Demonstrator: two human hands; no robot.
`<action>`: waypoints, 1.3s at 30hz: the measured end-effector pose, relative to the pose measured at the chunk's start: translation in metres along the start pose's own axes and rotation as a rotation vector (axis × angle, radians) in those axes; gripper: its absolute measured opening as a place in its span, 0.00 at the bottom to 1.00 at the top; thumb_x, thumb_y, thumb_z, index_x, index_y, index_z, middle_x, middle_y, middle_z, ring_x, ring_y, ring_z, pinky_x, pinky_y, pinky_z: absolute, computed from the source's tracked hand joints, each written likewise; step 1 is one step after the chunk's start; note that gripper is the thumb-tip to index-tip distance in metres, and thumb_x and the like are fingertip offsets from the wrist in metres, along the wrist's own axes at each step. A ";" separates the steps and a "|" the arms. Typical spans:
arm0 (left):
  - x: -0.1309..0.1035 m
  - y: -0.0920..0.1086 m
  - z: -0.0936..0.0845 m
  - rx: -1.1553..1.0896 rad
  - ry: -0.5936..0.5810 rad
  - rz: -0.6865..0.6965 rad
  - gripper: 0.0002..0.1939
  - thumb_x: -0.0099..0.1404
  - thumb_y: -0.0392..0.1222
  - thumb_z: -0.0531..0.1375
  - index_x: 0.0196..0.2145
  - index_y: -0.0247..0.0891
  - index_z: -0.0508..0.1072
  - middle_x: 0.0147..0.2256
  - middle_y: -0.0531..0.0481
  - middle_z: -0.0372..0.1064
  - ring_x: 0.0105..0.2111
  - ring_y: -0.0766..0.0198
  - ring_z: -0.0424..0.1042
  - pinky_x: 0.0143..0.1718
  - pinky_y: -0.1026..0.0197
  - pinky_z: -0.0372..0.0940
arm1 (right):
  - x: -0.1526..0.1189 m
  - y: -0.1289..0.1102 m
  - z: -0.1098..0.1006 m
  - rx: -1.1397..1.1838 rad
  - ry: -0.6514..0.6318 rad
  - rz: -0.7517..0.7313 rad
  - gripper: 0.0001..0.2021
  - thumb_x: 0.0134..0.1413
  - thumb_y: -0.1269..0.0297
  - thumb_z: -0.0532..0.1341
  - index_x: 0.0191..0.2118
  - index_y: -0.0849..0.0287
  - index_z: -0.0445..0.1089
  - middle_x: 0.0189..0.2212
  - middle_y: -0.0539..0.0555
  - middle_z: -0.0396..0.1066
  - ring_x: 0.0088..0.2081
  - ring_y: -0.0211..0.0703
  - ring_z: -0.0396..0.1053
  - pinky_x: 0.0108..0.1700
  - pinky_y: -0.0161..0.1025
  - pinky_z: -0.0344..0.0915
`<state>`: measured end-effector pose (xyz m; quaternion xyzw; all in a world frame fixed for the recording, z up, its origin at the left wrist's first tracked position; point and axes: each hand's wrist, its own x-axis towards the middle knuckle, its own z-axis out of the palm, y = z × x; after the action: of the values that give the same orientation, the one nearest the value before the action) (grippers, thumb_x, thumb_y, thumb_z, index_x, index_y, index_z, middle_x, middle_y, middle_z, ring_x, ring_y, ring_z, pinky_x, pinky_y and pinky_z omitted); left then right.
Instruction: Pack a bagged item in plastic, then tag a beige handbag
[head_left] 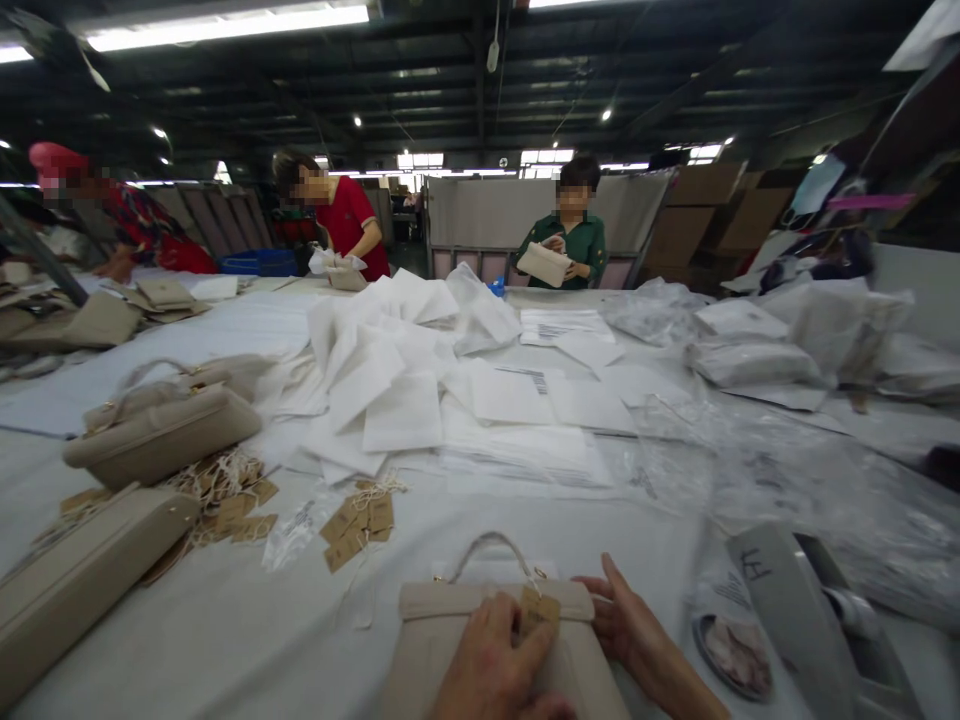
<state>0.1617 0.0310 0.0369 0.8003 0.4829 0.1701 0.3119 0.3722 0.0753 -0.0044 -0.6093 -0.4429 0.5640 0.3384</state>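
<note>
A beige handbag (pixel 427 640) lies flat in front of me at the bottom centre, its curved handle (pixel 491 538) pointing away from me. My left hand (pixel 491 655) rests on the bag's front, fingers bent, with a brown paper hang tag (pixel 541 608) at the tips of its finger and thumb. Part of the tag is hidden by those fingers. My right hand (pixel 634 625) is at the bag's upper right corner, thumb raised and fingers apart, the fingertips beside or touching the flap's edge. A white sheet shows behind the handle.
Brown hang tags (pixel 360 525) with white strings lie left of the bag. More beige handbags (pixel 165 430) are farther left. White paper sheets (pixel 405 410) pile up mid-table. At right are clear plastic bags (pixel 750 470), a grey tape dispenser (pixel 795 610) and a round dish (pixel 731 650). Co-workers stand across the table.
</note>
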 end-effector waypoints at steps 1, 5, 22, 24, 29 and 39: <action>0.004 0.005 -0.002 -0.007 -0.011 0.015 0.31 0.54 0.44 0.70 0.54 0.41 0.69 0.46 0.38 0.64 0.44 0.47 0.66 0.46 0.44 0.68 | -0.004 0.001 -0.002 -0.003 -0.019 0.037 0.35 0.58 0.34 0.47 0.52 0.61 0.68 0.45 0.65 0.75 0.45 0.57 0.75 0.41 0.52 0.73; 0.005 -0.007 -0.022 -0.084 -0.052 0.031 0.32 0.56 0.41 0.69 0.57 0.46 0.67 0.53 0.40 0.63 0.52 0.48 0.65 0.55 0.46 0.64 | -0.021 0.017 0.002 -0.147 -0.016 -0.015 0.51 0.45 0.34 0.60 0.66 0.64 0.47 0.57 0.65 0.67 0.58 0.56 0.65 0.59 0.49 0.62; -0.058 -0.110 0.014 -0.199 0.180 -0.322 0.49 0.56 0.55 0.66 0.67 0.43 0.45 0.69 0.39 0.23 0.67 0.41 0.37 0.65 0.39 0.44 | -0.012 0.008 0.009 -0.300 -0.009 0.102 0.48 0.49 0.32 0.52 0.67 0.64 0.48 0.58 0.62 0.66 0.59 0.57 0.64 0.61 0.49 0.60; -0.058 -0.107 0.011 -0.208 0.167 -0.328 0.49 0.57 0.54 0.65 0.67 0.43 0.44 0.69 0.39 0.22 0.68 0.42 0.36 0.65 0.40 0.44 | -0.015 0.006 0.006 -0.358 0.038 0.082 0.49 0.50 0.34 0.53 0.68 0.66 0.46 0.57 0.64 0.67 0.58 0.59 0.65 0.60 0.53 0.60; -0.060 -0.102 0.007 -0.248 0.163 -0.341 0.47 0.59 0.53 0.63 0.67 0.40 0.44 0.69 0.39 0.20 0.68 0.45 0.32 0.66 0.42 0.40 | -0.036 -0.011 0.007 -0.648 0.242 -0.477 0.34 0.54 0.48 0.60 0.64 0.56 0.59 0.65 0.56 0.54 0.65 0.58 0.52 0.67 0.58 0.48; -0.058 -0.091 0.003 0.510 0.305 0.012 0.39 0.58 0.63 0.62 0.63 0.51 0.59 0.64 0.38 0.54 0.61 0.36 0.56 0.55 0.36 0.59 | -0.039 0.015 0.025 -1.079 -0.223 -0.735 0.33 0.52 0.47 0.63 0.63 0.44 0.58 0.66 0.58 0.51 0.63 0.68 0.55 0.60 0.64 0.57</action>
<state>0.0750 0.0098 -0.0242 0.8210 0.5465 0.1635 0.0236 0.3507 0.0311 -0.0064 -0.4407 -0.8746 0.1706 0.1081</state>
